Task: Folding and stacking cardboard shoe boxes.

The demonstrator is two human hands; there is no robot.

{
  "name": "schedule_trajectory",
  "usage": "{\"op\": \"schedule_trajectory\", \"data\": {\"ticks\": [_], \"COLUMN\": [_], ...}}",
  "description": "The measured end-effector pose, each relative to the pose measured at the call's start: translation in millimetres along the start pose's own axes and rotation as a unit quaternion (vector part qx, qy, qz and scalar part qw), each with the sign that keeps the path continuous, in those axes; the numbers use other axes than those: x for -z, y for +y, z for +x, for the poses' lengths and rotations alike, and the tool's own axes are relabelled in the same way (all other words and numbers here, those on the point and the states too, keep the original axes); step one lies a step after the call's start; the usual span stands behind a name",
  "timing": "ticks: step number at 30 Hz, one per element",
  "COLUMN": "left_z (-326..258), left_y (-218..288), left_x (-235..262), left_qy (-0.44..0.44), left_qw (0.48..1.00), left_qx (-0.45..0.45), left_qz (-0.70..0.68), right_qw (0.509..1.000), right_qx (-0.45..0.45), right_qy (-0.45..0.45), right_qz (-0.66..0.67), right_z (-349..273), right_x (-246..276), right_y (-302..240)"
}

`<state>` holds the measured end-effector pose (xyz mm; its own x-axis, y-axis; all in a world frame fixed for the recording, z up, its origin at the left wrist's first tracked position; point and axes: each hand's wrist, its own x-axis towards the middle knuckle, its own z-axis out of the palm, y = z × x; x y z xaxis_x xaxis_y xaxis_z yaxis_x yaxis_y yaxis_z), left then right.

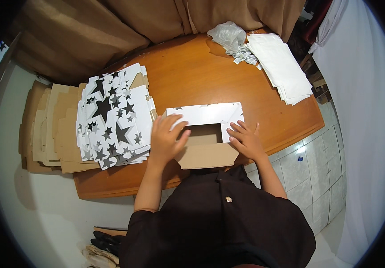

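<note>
Head view: left hand (165, 138) and right hand (245, 139), fingers flat and slightly spread, press a half-folded cardboard box (206, 138) on the wooden table (201, 76).

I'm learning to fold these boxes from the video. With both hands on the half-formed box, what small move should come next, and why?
Probably press the side walls of the half-folded white and brown cardboard box upright: the left hand and the right hand lie flat on its two sides, its brown front flap lies loose, and the hollow is only partly formed.
</note>
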<state>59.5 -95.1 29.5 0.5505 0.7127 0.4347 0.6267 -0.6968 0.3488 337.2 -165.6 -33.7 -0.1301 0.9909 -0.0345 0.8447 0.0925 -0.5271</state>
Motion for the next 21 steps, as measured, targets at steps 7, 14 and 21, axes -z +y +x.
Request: {"op": "schedule_trajectory", "data": {"ticks": [7, 14, 21], "left_z": [-30, -45, -36], "left_y": [-48, -85, -70], "left_x": [3, -61, -76], "left_qy": [0.300, 0.036, -0.027], "left_qw": [0.929, 0.876, 0.900], "left_qx": [0.212, 0.362, 0.342], "left_qz": [-0.041, -0.317, -0.267], "right_qw": [0.996, 0.973, 0.926], "right_qx": [0.007, 0.024, 0.093], "right_qy": [-0.028, 0.134, 0.212], "right_qz": [-0.082, 0.186, 0.297], "right_z": [3, -6, -14], "right_x": [4, -8, -18], "right_y": [-7, 13, 13]}}
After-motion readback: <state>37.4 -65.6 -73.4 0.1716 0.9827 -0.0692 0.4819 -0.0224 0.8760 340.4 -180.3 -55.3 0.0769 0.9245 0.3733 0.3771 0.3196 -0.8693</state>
